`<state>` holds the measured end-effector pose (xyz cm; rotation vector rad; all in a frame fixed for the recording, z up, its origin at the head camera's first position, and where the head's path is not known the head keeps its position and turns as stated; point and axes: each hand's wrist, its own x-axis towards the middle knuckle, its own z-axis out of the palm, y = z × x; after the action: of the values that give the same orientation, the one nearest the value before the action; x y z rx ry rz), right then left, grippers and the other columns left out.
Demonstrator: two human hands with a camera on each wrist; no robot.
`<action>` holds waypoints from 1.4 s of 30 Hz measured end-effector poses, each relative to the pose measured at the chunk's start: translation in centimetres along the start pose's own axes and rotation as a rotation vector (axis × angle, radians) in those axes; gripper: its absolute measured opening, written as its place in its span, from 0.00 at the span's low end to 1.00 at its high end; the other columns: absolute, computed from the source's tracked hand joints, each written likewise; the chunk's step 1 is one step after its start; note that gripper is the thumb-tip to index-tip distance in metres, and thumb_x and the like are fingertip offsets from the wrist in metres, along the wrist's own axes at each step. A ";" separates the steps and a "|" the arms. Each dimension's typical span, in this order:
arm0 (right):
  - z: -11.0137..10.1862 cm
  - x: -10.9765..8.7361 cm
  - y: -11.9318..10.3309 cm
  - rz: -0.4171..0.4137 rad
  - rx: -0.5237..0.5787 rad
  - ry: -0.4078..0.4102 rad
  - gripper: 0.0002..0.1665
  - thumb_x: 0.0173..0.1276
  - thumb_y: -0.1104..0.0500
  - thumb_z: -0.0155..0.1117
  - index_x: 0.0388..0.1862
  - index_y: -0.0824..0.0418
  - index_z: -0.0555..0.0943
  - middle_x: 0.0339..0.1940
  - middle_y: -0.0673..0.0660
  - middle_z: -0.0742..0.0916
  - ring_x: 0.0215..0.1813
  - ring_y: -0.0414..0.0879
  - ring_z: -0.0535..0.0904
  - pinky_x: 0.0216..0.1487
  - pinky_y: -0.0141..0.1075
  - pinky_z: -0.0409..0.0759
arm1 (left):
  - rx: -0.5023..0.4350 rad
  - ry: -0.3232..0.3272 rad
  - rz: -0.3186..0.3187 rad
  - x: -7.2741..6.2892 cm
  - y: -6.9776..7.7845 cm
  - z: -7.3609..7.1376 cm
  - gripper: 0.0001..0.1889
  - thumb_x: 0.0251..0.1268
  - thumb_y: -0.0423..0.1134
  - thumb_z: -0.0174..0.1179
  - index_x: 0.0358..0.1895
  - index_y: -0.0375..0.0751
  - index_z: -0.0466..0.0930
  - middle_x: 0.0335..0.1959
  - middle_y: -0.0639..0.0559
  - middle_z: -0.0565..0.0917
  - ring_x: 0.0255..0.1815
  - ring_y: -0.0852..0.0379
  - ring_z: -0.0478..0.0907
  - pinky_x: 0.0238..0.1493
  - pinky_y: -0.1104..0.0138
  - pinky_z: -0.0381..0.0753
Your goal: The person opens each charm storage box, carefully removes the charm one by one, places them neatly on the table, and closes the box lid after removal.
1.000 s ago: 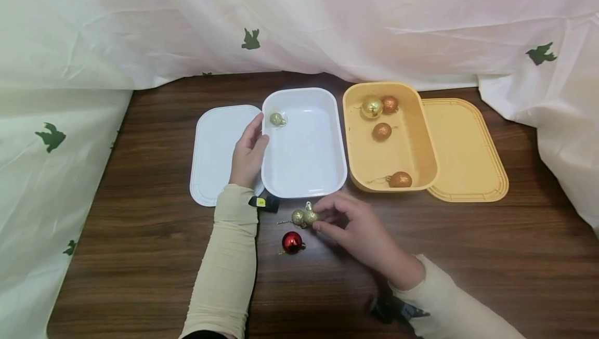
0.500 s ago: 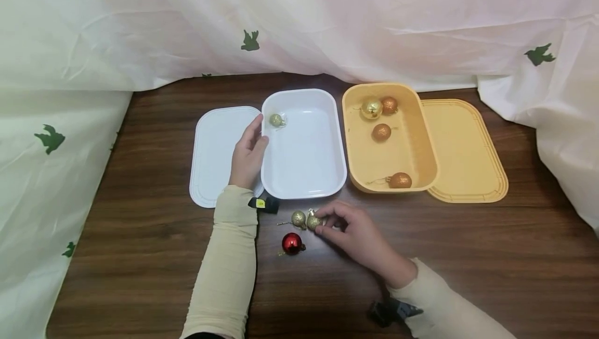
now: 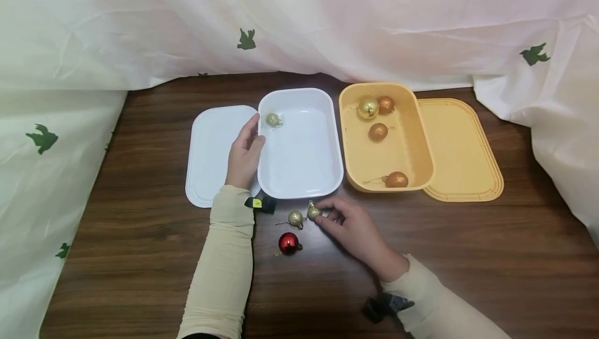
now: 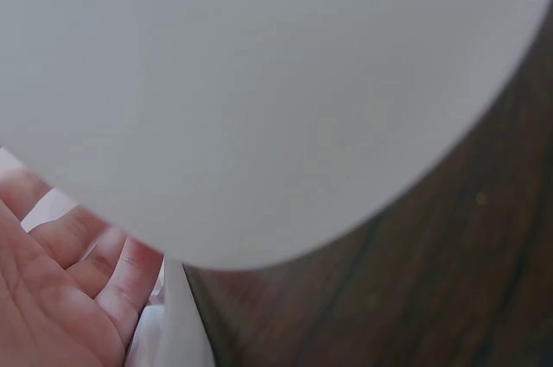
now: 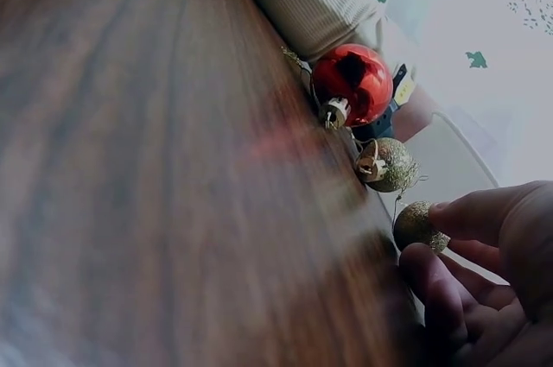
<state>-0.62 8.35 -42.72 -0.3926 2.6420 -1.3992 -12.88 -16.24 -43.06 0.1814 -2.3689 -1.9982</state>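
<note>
My right hand [image 3: 353, 227] pinches a small gold glitter bauble [image 3: 313, 212] between thumb and fingers, low over the table in front of the white container [image 3: 299, 195]. A second gold glitter bauble [image 5: 390, 165] lies just left of it, and a shiny red bauble [image 3: 288, 244] lies nearer the person. With its fingers fairly straight, my left hand [image 3: 244, 159] rests against the left side of the white container; the left wrist view shows its palm [image 4: 52, 306] beside the pale wall. One gold glitter bauble [image 3: 273, 119] sits inside that container, at its back left.
Right of the white container stands a yellow container [image 3: 423, 157] holding one shiny gold bauble [image 3: 368, 108] and 3 orange glitter baubles [image 3: 378, 132]. A white lid [image 3: 208, 157] lies at left, a yellow lid [image 3: 463, 152] at right. A bird-print white cloth [image 3: 299, 22] hangs behind.
My right hand has drawn the pinched gold bauble slightly away from the other gold one, opening a small gap between them. My left hand stays at the white container.
</note>
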 end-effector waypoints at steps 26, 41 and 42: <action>-0.2 -0.1 0.2 0.000 -0.010 0.017 0.15 0.59 0.61 0.77 0.45 0.56 0.86 0.26 0.43 0.83 0.27 0.35 0.77 0.29 0.30 0.81 | 0.005 0.004 0.007 -0.3 -0.1 0.1 0.26 0.77 0.40 0.49 0.75 0.63 0.66 0.74 0.58 0.69 0.73 0.60 0.66 0.71 0.63 0.69; -0.2 -0.1 0.5 -0.021 0.042 0.039 0.18 0.58 0.63 0.77 0.48 0.59 0.85 0.25 0.45 0.84 0.27 0.35 0.77 0.28 0.31 0.82 | 0.019 0.012 0.015 -0.3 0.0 0.2 0.26 0.77 0.39 0.49 0.75 0.62 0.65 0.74 0.59 0.69 0.73 0.61 0.66 0.71 0.63 0.69; -0.3 -0.1 0.5 -0.021 0.043 0.045 0.18 0.57 0.63 0.77 0.48 0.59 0.85 0.26 0.45 0.84 0.26 0.35 0.77 0.28 0.30 0.82 | 0.019 0.012 0.016 -0.3 0.0 0.2 0.26 0.77 0.39 0.49 0.75 0.62 0.65 0.74 0.59 0.69 0.73 0.61 0.66 0.71 0.63 0.69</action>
<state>-0.66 8.87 -43.01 -0.3905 2.6452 -1.4852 -12.59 -15.99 -43.04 0.1745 -2.3750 -1.9627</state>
